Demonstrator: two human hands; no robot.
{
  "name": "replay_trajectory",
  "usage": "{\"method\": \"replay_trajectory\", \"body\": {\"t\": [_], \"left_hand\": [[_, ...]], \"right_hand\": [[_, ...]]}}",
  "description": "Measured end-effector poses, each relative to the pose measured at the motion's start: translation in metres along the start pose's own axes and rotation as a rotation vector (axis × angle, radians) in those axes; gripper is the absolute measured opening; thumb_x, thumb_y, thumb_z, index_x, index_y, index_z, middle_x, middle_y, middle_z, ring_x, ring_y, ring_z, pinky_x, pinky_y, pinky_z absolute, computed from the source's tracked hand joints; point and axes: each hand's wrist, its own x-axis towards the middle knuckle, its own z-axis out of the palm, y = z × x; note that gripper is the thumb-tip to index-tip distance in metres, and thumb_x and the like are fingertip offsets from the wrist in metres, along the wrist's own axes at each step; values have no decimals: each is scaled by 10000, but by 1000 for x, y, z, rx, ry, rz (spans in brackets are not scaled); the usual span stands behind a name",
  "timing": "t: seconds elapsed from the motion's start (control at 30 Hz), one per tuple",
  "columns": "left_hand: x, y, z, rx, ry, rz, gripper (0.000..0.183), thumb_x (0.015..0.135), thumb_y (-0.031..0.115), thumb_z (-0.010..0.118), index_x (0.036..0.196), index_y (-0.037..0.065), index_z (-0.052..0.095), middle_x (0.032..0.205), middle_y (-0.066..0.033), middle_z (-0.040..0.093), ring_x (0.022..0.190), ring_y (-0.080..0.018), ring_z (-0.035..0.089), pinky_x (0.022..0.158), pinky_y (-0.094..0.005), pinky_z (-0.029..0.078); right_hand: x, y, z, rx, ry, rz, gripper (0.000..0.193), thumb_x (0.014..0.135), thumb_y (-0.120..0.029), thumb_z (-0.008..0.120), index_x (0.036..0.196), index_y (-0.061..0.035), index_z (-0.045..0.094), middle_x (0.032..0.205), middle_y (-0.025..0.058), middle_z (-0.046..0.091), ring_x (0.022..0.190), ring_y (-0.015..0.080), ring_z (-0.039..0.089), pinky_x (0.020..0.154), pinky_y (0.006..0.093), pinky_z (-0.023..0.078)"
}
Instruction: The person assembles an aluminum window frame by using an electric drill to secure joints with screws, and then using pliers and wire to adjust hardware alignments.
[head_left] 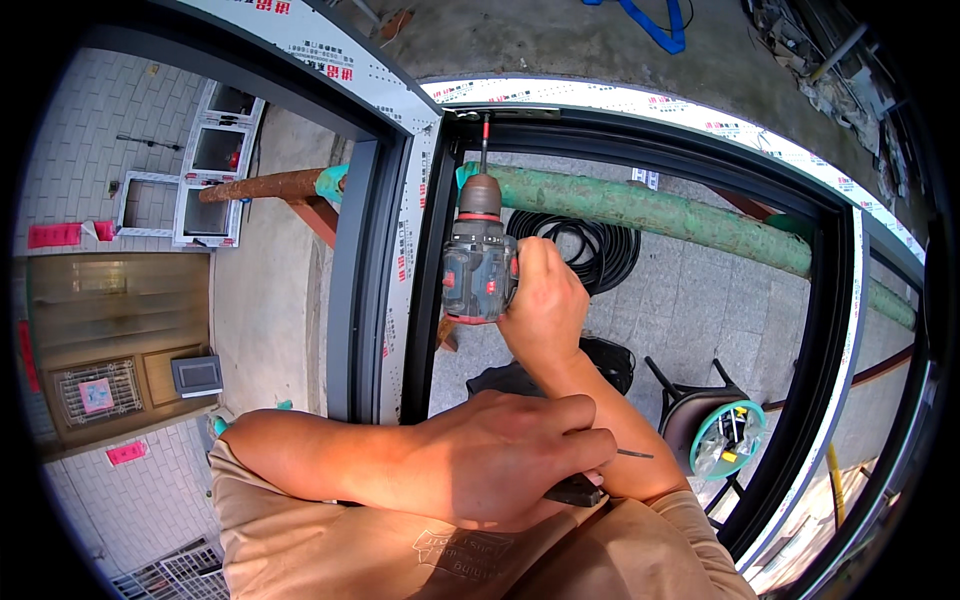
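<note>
My right hand (545,300) is wrapped round the handle of a grey and red cordless drill (478,265). The drill's long bit (486,145), with a red band near its tip, reaches a slim metal plate (515,114) at the corner of a dark window frame (660,152). Across my body lies my left arm, and my left hand (500,455) is closed near my right forearm. From its fingers stick out a thin metal shaft (635,454) and a small dark piece (575,490); I cannot make out whether they are one object.
Printed protective film (790,150) covers the frame's outer faces. A green pipe (650,215) crosses behind the opening. Below are a coil of black hose (610,255), a black bag (605,365) and a stool (685,425) bearing a turquoise basin (757,445). Small white frames (185,207) stand at left.
</note>
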Motion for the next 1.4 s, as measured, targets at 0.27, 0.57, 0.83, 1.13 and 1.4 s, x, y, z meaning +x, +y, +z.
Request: {"method": "replay_trajectory", "body": {"t": [0.27,0.57,0.83,1.13,1.4], "left_hand": [[0,0,2,-10,24,4,394,812,136,813,1151,104,615,1052,-67,579,943,-287,688,703,-421,582],[0,-1,2,-2,15,8,418,812,127,811,1185,103,624,1057,-65,583,948,-283,689,703,-418,588],[1,4,-1,8,20,-3,396,824,122,805,1175,98,624,1041,-66,587,905,-282,687,685,-413,583],[1,6,0,-39,68,-4,277,884,112,780,1135,92,664,1013,-78,589,881,-289,674,693,-408,566],[5,4,-3,9,144,-9,188,941,121,743,1126,121,709,990,-87,630,766,-314,671,637,-399,565]], "right_hand": [[1,-4,3,71,34,17,377,737,-49,808,1033,-55,575,923,141,634,774,389,670,672,465,537],[4,0,-2,-5,18,-9,394,720,-11,785,1065,-49,599,931,142,637,805,381,676,712,456,546],[2,2,-7,2,5,-45,484,698,-9,812,1152,-58,650,974,135,661,880,379,678,745,446,547],[-43,23,-25,95,-10,20,509,681,32,781,1166,-71,667,954,121,656,852,376,678,750,454,536],[-83,45,-71,66,-38,124,475,706,-84,838,1150,-65,669,992,121,688,870,366,693,757,445,553]]}}
